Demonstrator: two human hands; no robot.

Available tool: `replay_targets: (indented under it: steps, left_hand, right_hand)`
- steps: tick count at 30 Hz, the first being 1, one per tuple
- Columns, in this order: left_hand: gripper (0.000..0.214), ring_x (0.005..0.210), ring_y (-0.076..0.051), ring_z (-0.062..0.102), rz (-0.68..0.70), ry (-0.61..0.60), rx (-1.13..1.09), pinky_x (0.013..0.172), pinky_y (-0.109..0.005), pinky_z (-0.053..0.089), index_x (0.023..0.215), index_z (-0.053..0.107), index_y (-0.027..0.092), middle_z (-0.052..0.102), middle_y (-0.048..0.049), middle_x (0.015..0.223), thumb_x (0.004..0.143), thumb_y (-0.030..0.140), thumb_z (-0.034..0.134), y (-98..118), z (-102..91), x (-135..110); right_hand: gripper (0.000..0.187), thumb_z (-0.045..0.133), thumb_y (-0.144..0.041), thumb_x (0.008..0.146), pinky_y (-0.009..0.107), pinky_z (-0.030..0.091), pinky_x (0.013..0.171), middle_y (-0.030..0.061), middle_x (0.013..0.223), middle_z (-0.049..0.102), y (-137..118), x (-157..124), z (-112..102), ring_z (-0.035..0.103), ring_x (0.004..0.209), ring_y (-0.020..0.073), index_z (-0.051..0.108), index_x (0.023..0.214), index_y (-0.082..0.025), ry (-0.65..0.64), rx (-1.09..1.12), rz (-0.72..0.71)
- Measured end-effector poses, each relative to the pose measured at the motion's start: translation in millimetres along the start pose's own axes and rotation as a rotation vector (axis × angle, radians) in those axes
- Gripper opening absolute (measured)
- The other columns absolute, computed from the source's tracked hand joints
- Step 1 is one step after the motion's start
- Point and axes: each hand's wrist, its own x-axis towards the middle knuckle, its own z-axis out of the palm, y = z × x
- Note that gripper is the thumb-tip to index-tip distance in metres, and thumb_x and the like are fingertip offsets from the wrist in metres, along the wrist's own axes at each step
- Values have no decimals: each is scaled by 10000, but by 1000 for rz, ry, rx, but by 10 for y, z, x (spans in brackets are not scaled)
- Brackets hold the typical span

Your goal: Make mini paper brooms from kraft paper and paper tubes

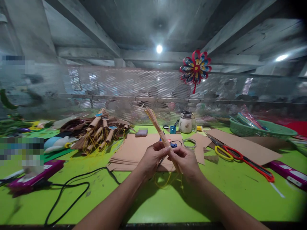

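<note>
Both hands meet over the front middle of the green table. A slim bundle of folded brown paper (160, 130) is pinched between my left hand (153, 157) and my right hand (186, 160), tilted with its fanned end up and to the left. Yellow string (165, 184) dangles in loops below the hands. Just behind the fingers is a small blue object (173, 145) with a black cord, partly hidden. Brown paper sheets (136, 147) lie stacked beneath and behind the hands.
At the left is a heap of brown paper bundles (98, 131) with yellow strings. A purple box (38, 175) and black cable (87, 185) lie nearer. To the right are red-handled scissors (259, 167), yellow-handled scissors (223, 153) and a green basket (261, 129). A jug (185, 124) stands behind.
</note>
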Motion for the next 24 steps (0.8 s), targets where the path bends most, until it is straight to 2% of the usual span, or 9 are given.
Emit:
replay_targets:
  steps: [4,10,13,16,20,24]
  left_hand:
    - [293,821,-176,607,-13,38,12,825,-305,449,853,694,93,666,-72,840,635,239,825,-31,-30,24]
    - [271,783,-162,610,-10,29,29,731,-269,463,859,704,102,674,-74,844,659,249,812,-49,-89,44]
    - [270,759,-157,607,13,12,42,698,-262,465,871,703,99,670,-71,827,673,252,805,-40,-98,54]
    - [282,757,-165,612,-9,-12,22,675,-262,467,898,696,98,668,-73,821,692,263,794,-30,-79,60]
    - [285,810,-169,626,-23,21,-3,731,-264,476,931,684,111,683,-83,898,696,231,792,-19,-52,55]
    - [247,738,-150,609,-34,-3,-6,680,-248,471,919,687,109,676,-76,852,730,246,767,-20,-59,51]
  right_hand:
    - [389,809,-479,615,333,516,648,61,669,689,59,31,-7,642,636,186,675,735,-134,0,-35,-3]
    - [414,794,-484,627,342,539,656,30,658,668,74,18,42,648,614,174,629,796,-144,-28,0,77]
    - [377,770,-475,659,326,531,661,37,666,672,58,0,39,638,614,162,627,753,-139,-72,0,36]
    - [337,761,-455,674,318,523,638,28,637,666,52,-12,33,628,589,158,616,720,-154,-53,-9,-1]
    - [301,732,-440,707,318,527,620,18,627,656,50,-13,50,624,576,157,603,714,-168,-52,0,-10]
    - [311,733,-454,701,326,537,640,15,633,653,25,-13,75,623,577,154,597,702,-174,-56,14,-16]
